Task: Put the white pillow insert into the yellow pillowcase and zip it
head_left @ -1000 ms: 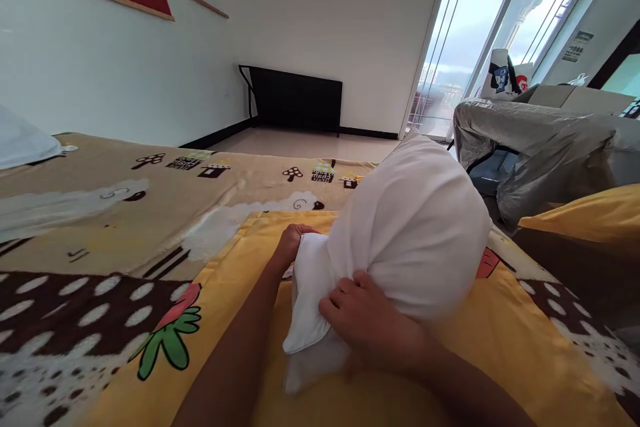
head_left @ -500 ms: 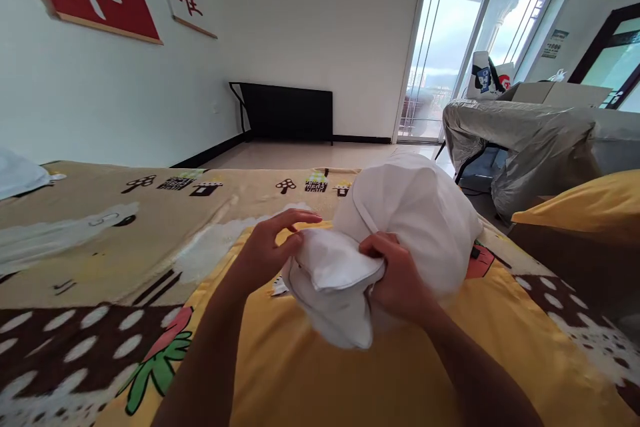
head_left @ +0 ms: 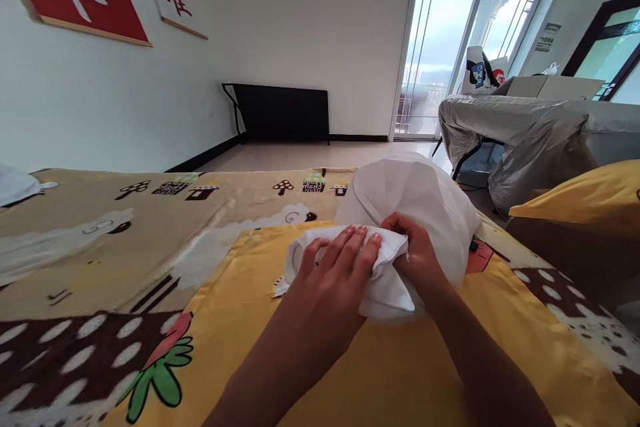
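A bulky, rounded white pillow [head_left: 410, 193] rests on the yellow cloth [head_left: 260, 260] in front of me. Its near end narrows into folded, bunched white fabric [head_left: 385, 290]. My left hand [head_left: 335, 280] lies palm down over this fabric, its fingers stretched out across the top. At the right edge of the bunch, my right hand [head_left: 420, 253] is closed, pinching the fabric between thumb and fingers. Its fingertips are partly hidden behind the folds.
A beige and brown patterned blanket [head_left: 100, 233] spreads under the yellow cloth. To the right are a yellow pillow [head_left: 590, 193] and a plastic-covered table [head_left: 530, 113] carrying boxes. A black folded panel [head_left: 283, 113] leans against the far wall.
My left hand has moved right, from the fabric's left edge onto its top. The bunched fabric is flattened and turned over. My right hand has shifted slightly right and up, still pinching.
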The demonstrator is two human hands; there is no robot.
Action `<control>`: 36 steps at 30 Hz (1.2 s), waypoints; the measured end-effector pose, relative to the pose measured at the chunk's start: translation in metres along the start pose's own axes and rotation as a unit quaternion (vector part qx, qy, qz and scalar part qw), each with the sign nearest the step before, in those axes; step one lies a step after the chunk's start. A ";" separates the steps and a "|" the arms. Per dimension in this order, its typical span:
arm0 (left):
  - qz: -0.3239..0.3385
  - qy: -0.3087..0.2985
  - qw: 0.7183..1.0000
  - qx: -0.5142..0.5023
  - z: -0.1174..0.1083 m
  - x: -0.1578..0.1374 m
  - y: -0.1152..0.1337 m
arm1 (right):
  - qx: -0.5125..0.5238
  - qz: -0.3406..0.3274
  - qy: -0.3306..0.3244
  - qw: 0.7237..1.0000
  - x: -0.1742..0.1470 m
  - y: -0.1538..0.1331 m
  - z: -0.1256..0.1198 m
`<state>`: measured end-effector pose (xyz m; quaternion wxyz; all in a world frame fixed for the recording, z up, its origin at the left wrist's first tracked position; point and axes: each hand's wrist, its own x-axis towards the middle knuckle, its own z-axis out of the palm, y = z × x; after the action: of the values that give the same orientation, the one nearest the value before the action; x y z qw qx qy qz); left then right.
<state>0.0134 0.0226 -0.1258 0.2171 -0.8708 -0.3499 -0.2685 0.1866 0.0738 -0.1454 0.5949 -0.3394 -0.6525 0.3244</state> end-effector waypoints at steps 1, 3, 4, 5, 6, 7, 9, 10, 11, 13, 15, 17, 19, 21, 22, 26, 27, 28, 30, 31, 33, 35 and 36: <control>0.012 -0.008 1.000 -0.009 -0.002 0.001 -0.001 | 0.003 0.001 -0.001 1.000 0.000 -0.001 0.000; 0.033 0.001 0.999 -0.026 -0.006 0.004 -0.004 | 0.006 -0.001 -0.007 1.000 0.001 -0.002 0.000; 0.041 0.015 0.999 -0.028 -0.007 0.005 -0.005 | 0.008 -0.003 -0.013 1.000 0.001 -0.003 0.000; 0.049 0.034 0.998 -0.025 -0.007 0.006 -0.006 | 0.012 -0.004 -0.019 1.000 0.001 -0.004 0.001; 0.058 0.052 0.997 -0.021 -0.006 0.006 -0.007 | 0.015 -0.005 -0.023 1.000 0.000 -0.005 0.002; 0.069 0.064 0.995 -0.016 -0.005 0.007 -0.008 | 0.015 -0.003 -0.024 1.000 0.000 -0.005 0.002; 0.086 0.071 0.994 -0.015 -0.002 0.007 -0.011 | 0.009 -0.003 -0.026 1.000 0.000 -0.004 0.003; 0.091 0.076 0.993 -0.020 -0.001 0.008 -0.012 | 0.002 -0.005 -0.029 1.000 -0.001 -0.004 0.003; 0.093 0.083 0.992 -0.028 0.000 0.007 -0.013 | -0.006 -0.007 -0.035 0.999 -0.001 -0.004 0.003; 0.082 0.106 0.990 -0.054 0.002 0.007 -0.015 | -0.024 -0.018 -0.053 0.998 -0.003 -0.005 0.001; 0.064 0.136 0.985 -0.088 0.005 0.007 -0.017 | -0.039 -0.037 -0.072 0.996 -0.006 -0.010 -0.001; 0.045 0.160 0.979 -0.122 0.008 0.007 -0.017 | -0.067 -0.061 -0.094 0.991 -0.009 -0.017 -0.004; 0.025 0.178 0.972 -0.150 0.011 0.007 -0.018 | -0.128 -0.088 -0.109 0.982 -0.013 -0.027 -0.008; -0.009 0.193 0.965 -0.176 0.013 0.006 -0.021 | -0.209 -0.110 -0.111 0.965 -0.018 -0.038 -0.012; -0.036 0.200 0.961 -0.187 0.014 0.006 -0.022 | -0.246 -0.119 -0.107 0.956 -0.020 -0.043 -0.013; -0.198 0.211 0.932 -0.220 0.015 0.006 -0.032 | -0.370 -0.132 -0.106 0.913 -0.032 -0.057 -0.020; -0.244 0.209 0.920 -0.224 0.016 0.006 -0.035 | -0.400 -0.132 -0.114 0.900 -0.035 -0.059 -0.021; -0.286 0.210 0.907 -0.226 0.017 0.006 -0.038 | -0.428 -0.131 -0.125 0.886 -0.037 -0.059 -0.022; -0.362 0.218 0.877 -0.230 0.020 0.005 -0.046 | -0.471 -0.131 -0.152 0.859 -0.041 -0.056 -0.022; -0.394 0.223 0.861 -0.234 0.021 0.004 -0.050 | -0.485 -0.130 -0.167 0.848 -0.042 -0.054 -0.022; -0.440 0.236 0.830 -0.248 0.024 0.002 -0.060 | -0.506 -0.127 -0.184 0.833 -0.042 -0.048 -0.022; -0.465 0.253 0.805 -0.269 0.026 0.001 -0.070 | -0.520 -0.124 -0.183 0.825 -0.038 -0.041 -0.021; -0.471 0.262 0.795 -0.279 0.026 0.000 -0.074 | -0.525 -0.121 -0.180 0.823 -0.035 -0.037 -0.020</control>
<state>-0.0314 0.0863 -0.1316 -0.1058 -0.5175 -0.5566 -0.6412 0.2064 0.0240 -0.1328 0.2330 -0.4543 -0.8554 -0.0872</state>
